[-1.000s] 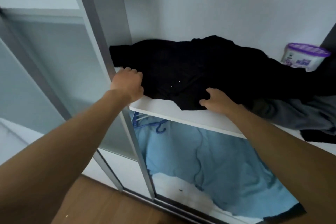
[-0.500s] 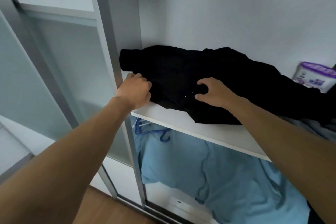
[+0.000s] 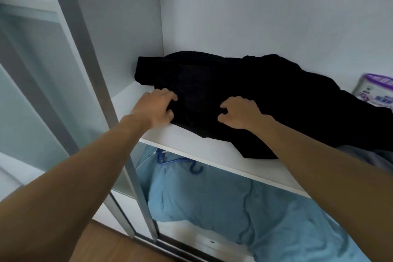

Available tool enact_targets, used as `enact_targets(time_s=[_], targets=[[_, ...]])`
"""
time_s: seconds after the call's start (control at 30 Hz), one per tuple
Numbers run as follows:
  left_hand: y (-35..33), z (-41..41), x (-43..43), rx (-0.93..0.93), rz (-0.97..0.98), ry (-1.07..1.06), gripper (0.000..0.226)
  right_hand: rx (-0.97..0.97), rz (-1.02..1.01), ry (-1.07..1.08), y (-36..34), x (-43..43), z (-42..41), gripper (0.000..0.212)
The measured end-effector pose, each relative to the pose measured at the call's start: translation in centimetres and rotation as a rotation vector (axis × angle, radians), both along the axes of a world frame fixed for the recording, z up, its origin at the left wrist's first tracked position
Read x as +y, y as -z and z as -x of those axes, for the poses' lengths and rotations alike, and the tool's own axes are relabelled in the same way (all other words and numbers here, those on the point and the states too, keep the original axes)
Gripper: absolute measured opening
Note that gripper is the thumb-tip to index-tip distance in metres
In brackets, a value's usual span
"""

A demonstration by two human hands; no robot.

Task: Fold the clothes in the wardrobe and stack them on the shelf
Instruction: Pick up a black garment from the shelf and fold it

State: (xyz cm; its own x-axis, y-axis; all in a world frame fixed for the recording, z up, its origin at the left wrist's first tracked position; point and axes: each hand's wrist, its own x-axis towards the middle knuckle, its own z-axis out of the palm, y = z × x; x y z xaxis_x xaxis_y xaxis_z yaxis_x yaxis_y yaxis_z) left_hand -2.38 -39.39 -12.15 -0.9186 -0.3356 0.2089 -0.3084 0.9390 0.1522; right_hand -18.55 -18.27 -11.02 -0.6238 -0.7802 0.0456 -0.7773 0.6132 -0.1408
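A black garment (image 3: 255, 91) lies spread across the white wardrobe shelf (image 3: 212, 155), from the left corner toward the right. My left hand (image 3: 156, 110) grips its near left edge, fingers curled into the cloth. My right hand (image 3: 240, 112) rests on top of the garment near its front edge, fingers bent and pinching the fabric. A grey garment (image 3: 365, 157) shows at the right, partly under the black one and behind my right arm.
A purple-lidded white tub (image 3: 374, 91) stands at the back right of the shelf. Below the shelf hangs light blue fabric (image 3: 234, 208) with a blue hanger (image 3: 176, 159). The sliding door frame (image 3: 102, 102) stands just left of my left hand.
My right hand has moved from the garment's front edge up onto its top, and the front flap now lies further back on the shelf. My left hand stays at the left edge.
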Motion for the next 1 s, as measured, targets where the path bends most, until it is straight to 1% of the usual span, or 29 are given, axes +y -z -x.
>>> enact_targets(time_s=[0.07,0.13,0.17,0.2,0.23,0.27,0.3,0.33,0.4,0.47,0.53,0.57,0.6,0.67,0.7,0.73,0.83,0.9,0.97,1.0], targets=[[-0.6,1.8,1.5,0.047,-0.136,0.056,0.066,0.027,0.213,-0.01,-1.7,0.0,0.0,0.026],[-1.7,3.8,3.2,0.127,-0.227,0.079,0.08,0.03,0.42,-0.019,-4.0,-0.1,-0.2,0.026],[-2.5,4.7,3.9,0.173,-0.259,0.072,0.08,0.025,0.494,-0.036,-5.3,0.0,-0.3,0.026],[-3.2,5.5,4.4,0.224,-0.292,0.058,0.072,0.02,0.546,-0.057,-6.2,0.2,-0.4,0.026],[-4.2,6.2,5.0,0.282,-0.306,0.049,0.056,0.014,0.585,-0.072,-7.1,0.8,-0.5,0.026],[-5.1,6.6,5.4,0.321,-0.302,0.037,0.036,-0.011,0.604,-0.089,-7.6,1.5,-0.5,0.026],[-5.6,6.8,5.5,0.332,-0.304,0.026,0.024,-0.051,0.603,-0.102,-7.6,2.0,-0.4,0.028],[-6.0,7.0,5.5,0.342,-0.331,0.024,0.024,-0.071,0.576,-0.088,-7.4,2.5,-0.1,0.035],[-6.3,7.1,5.6,0.395,-0.464,0.029,0.031,-0.057,0.463,0.016,-6.4,3.7,0.5,0.053],[-6.8,6.7,6.4,0.499,-0.57,0.036,0.034,-0.027,0.371,0.157,-5.6,5.5,1.5,0.061],[-7.5,6.0,6.9,0.619,-0.705,0.031,0.034,-0.036,0.355,0.282,-5.2,7.1,2.9,0.058],[-7.9,5.4,7.0,0.679,-0.79,0.009,0.034,-0.071,0.365,0.319,-5.1,7.6,3.4,0.054],[-8.3,4.7,6.8,0.731,-0.869,-0.025,0.036,-0.121,0.386,0.338,-5.0,8.0,4.0,0.047],[-8.8,3.1,6.1,0.788,-0.974,-0.084,0.038,-0.223,0.47,0.348,-5.0,8.2,4.7,0.026],[-8.8,2.3,5.7,0.792,-0.994,-0.1,0.038,-0.271,0.531,0.35,-5.1,8.0,4.6,0.018],[-8.7,1.5,5.4,0.785,-1.003,-0.112,0.038,-0.303,0.598,0.352,-5.3,7.7,4.3,0.017],[-7.7,-0.9,4.8,0.736,-0.941,-0.22,0.034,-0.295,0.79,0.319,-6.9,5.7,2.2,0.028],[-6.9,-2.4,4.6,0.684,-0.939,-0.31,0.027,-0.325,0.844,0.239,-8.7,4.3,0.0,0.03],[-6.5,-3.9,5.2,0.602,-1.107,-0.273,0.028,-0.395,0.842,0.118,-10.3,3.0,-2.7,0.038],[-6.5,-4.6,5.7,0.573,-1.186,-0.208,0.036,-0.45,0.834,0.058,-11.0,2.4,-4.1,0.042]])
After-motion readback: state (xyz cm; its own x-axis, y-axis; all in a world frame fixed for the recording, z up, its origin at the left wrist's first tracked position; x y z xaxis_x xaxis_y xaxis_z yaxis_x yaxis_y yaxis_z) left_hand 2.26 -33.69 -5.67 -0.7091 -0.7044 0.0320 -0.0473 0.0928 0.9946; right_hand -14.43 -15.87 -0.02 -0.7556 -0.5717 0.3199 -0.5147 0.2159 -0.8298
